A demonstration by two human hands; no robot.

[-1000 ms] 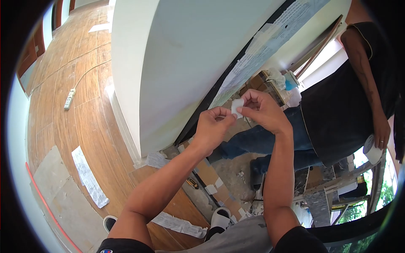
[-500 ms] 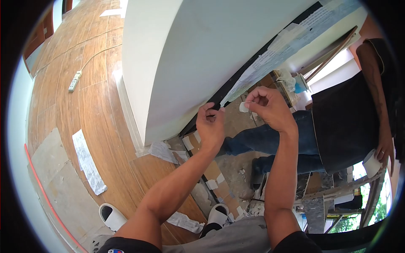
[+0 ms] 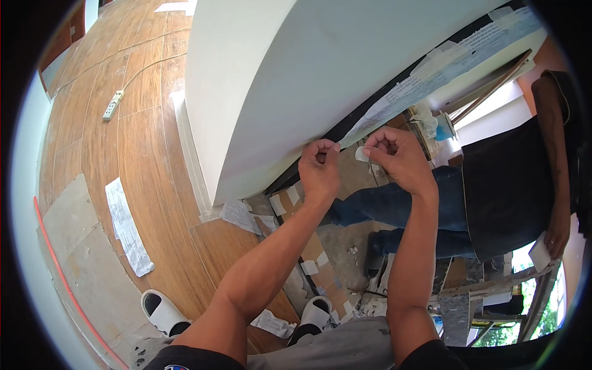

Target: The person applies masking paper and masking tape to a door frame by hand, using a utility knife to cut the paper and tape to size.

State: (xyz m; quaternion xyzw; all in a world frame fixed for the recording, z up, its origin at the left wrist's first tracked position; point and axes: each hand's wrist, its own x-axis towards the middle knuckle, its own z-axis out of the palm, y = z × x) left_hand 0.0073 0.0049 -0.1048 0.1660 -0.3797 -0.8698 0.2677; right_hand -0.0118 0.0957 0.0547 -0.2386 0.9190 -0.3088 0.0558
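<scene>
My right hand (image 3: 404, 161) pinches a small white piece (image 3: 361, 154), thin like tape or paper, between thumb and forefinger. Beside it, my left hand (image 3: 322, 169) is closed, with thumb and forefinger together right at the lower end of the printed paper strip (image 3: 425, 77). I cannot tell what its fingertips hold. This paper strip runs along a black band (image 3: 354, 127) on the edge of the pale wall panel (image 3: 296, 92).
A person in a dark shirt (image 3: 509, 179) and jeans stands to the right, one hand on a white object (image 3: 540, 251). Cardboard with white scraps (image 3: 316, 262) lies below my hands. On the wooden floor are a power strip (image 3: 113, 105) and a printed sheet (image 3: 128, 228).
My left hand has moved up and right, closer to my right hand, and its thumb and forefinger have closed together. The right hand keeps its pinch on the white piece.
</scene>
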